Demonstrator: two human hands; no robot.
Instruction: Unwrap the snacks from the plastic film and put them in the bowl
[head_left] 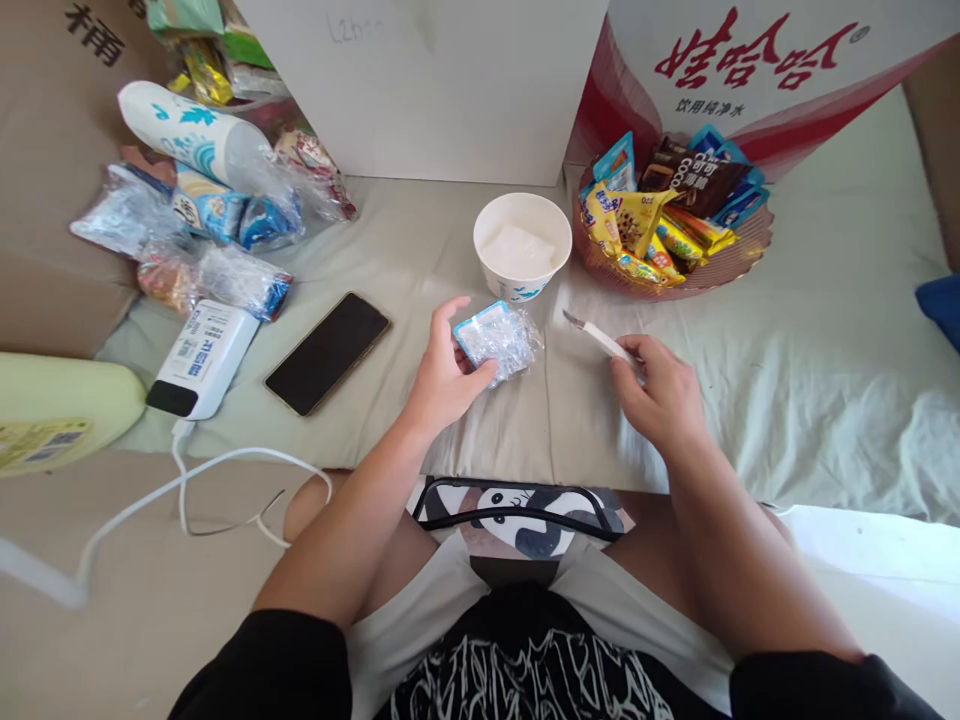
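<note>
My left hand (444, 376) grips a small packet (498, 339) with a blue edge and crinkled clear wrap, held just above the pale sheet. A white utility knife (600, 338) is in my right hand (660, 394), its blade pointing up and left, a short gap from the packet. Just beyond both hands stands a white paper bowl (523, 248) with something white inside.
A woven basket (739, 262) of snack packets sits right of the bowl. A black phone (328, 352), a white power bank (203, 359) with its cable, and a heap of wrapped snacks (206, 205) lie at left. Cardboard boxes (450, 85) stand behind.
</note>
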